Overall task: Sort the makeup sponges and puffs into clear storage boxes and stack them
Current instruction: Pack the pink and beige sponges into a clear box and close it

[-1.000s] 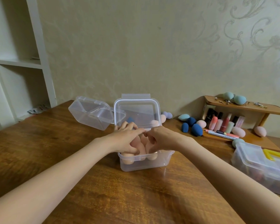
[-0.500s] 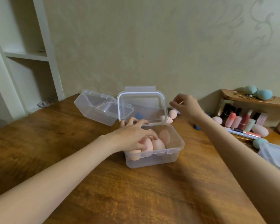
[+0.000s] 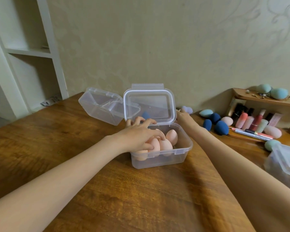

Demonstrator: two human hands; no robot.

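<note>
At the centre of the frame a clear box [image 3: 161, 154] stands on the wooden table [image 3: 107, 190] with its hinged lid [image 3: 149, 104] raised upright at the back. Inside lie several peach sponges [image 3: 166, 144], packed toward the left and middle of the box. The left hand [image 3: 137, 136] reaches in from the lower left and rests on those sponges, fingers spread and lightly bent, fingertips touching the sponge tops and the back rim. The right hand [image 3: 182, 116] is just right of the lid, at its lower right corner; most of it is hidden behind the lid edge and wrist, so I cannot tell whether it pinches anything. Just beyond it, against the wall, sits a lilac sponge [image 3: 187, 109]. A dark blue sponge [image 3: 146, 115] shows through the lid. Left of the lid a second clear box [image 3: 100, 106] lies tilted and open. To the right of centre, three navy sponges [image 3: 215, 123] cluster with a teal sponge [image 3: 206, 113] and a pink sponge [image 3: 227, 121]. Further right, lipsticks [image 3: 251, 120] stand under a small wooden shelf [image 3: 264, 99] that carries two teal sponges [image 3: 273, 91]. At the right edge a third box [image 3: 285, 163] is partly cut off.
</note>
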